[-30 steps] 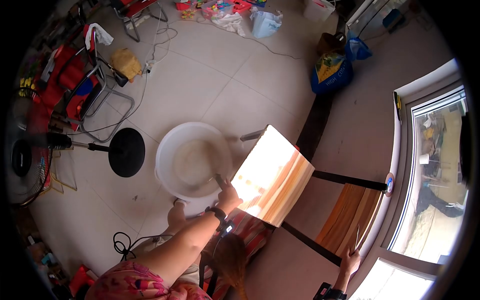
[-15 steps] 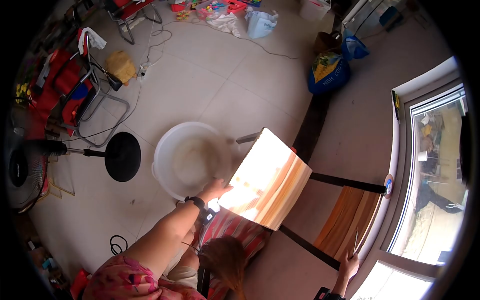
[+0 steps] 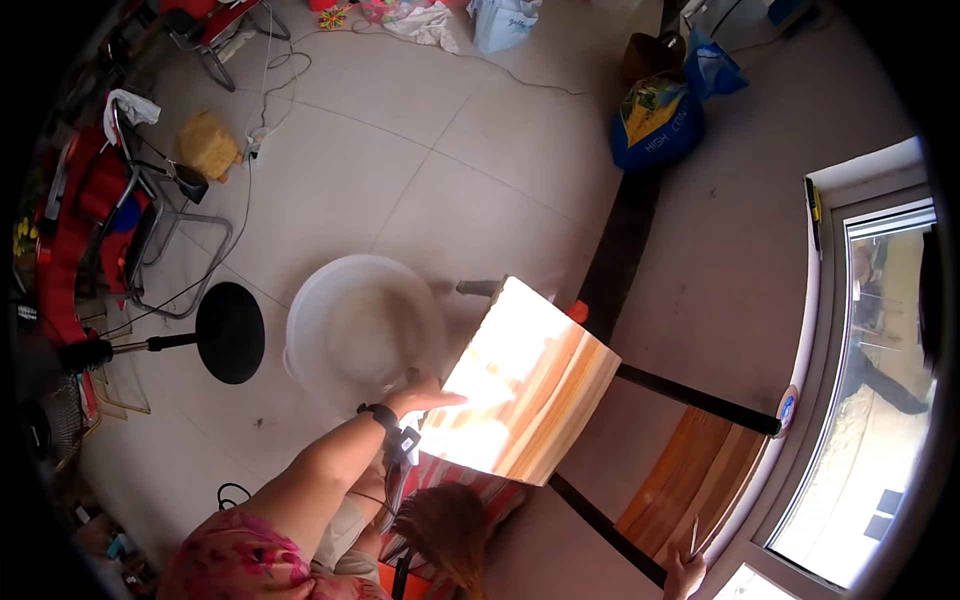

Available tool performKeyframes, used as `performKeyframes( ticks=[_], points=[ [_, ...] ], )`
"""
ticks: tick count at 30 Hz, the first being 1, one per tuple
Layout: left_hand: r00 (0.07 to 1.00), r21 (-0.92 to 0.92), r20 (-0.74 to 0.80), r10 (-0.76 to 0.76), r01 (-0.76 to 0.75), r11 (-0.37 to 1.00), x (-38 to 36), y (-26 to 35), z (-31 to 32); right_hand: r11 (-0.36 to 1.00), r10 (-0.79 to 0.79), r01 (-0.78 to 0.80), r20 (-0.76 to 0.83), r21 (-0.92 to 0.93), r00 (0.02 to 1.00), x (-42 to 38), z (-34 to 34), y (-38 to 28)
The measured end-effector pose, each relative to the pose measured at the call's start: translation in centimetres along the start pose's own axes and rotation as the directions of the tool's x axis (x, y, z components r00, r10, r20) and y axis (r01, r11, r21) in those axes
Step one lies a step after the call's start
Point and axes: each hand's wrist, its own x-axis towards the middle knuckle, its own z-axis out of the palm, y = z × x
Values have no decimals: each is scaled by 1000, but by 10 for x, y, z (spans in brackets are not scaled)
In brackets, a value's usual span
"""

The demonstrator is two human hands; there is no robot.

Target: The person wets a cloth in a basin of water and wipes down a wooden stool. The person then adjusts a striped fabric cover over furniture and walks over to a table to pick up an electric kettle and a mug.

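A square panel with striped wood grain (image 3: 540, 395) lies on a dark metal frame, bright sunlight washing out its left half. My left hand (image 3: 415, 397), with a dark watch on the wrist, is at the panel's left edge, one finger stretched out over its surface. At the lower right, my right hand (image 3: 684, 577) closes around a thin, pale, pointed tool (image 3: 695, 537); its kind is too small to make out. That hand is beside a second wood-grain panel (image 3: 690, 475) near the window sill.
A white basin (image 3: 300, 345) stands on the tiled floor. Left are a fan's round black base (image 3: 231, 332) and a red chair (image 3: 95, 185). A blue sack (image 3: 655, 135) leans by the wall, and a straw-like brush (image 3: 440, 525) is near my legs. A window (image 3: 880, 400) lies right.
The view has shifted, so the panel and basin appear lower and slightly left. My left hand's finger now reaches farther onto the panel. My right hand still holds the thin tool, lower in view.
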Motion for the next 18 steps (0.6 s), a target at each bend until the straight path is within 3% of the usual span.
performKeyframes(
  ticks=[2,3,4,6,7,8,11,12,13,14,16,17,18],
  points=[
    [998,-46,39,-43,45,998,3,3,-2,948,56,4,182,-317,982,-2,-10,-14],
    [989,-51,122,-86,93,994,4,5,-4,954,-14,15,5,-299,1000,-7,-7,-16],
    [971,-51,204,-127,140,989,3,7,-5,954,-16,18,8,-300,1000,-6,-6,-7],
    [980,-13,156,-123,126,992,-2,7,-6,996,-67,61,-83,-69,994,-1,-13,-2],
    [981,-51,168,-98,108,993,-5,7,-5,983,-140,123,-128,-133,982,5,-20,1],
    [981,-90,178,-71,88,992,-9,9,-6,992,-91,83,-77,-99,993,5,-36,-14],
    [965,-19,215,-152,160,987,-23,23,-15,971,-226,212,-137,-108,964,22,-35,14],
    [951,50,239,-196,189,981,-26,26,-16,938,-332,324,-53,-121,942,29,-27,42],
    [971,87,176,-161,147,985,-40,42,-23,893,-431,431,34,-126,902,33,-24,56],
    [971,83,173,-164,151,985,-39,38,-20,891,-436,437,35,-127,899,28,-25,54],
    [991,49,75,-114,111,993,-42,19,-1,971,-161,166,-40,170,986,4,-39,32],
    [999,91,-31,-42,45,995,-48,22,-3,968,-233,239,-76,72,969,4,-27,66],
    [990,146,-137,31,-11,989,-54,25,-6,967,-237,242,-76,74,969,-2,-36,55]
  ],
)
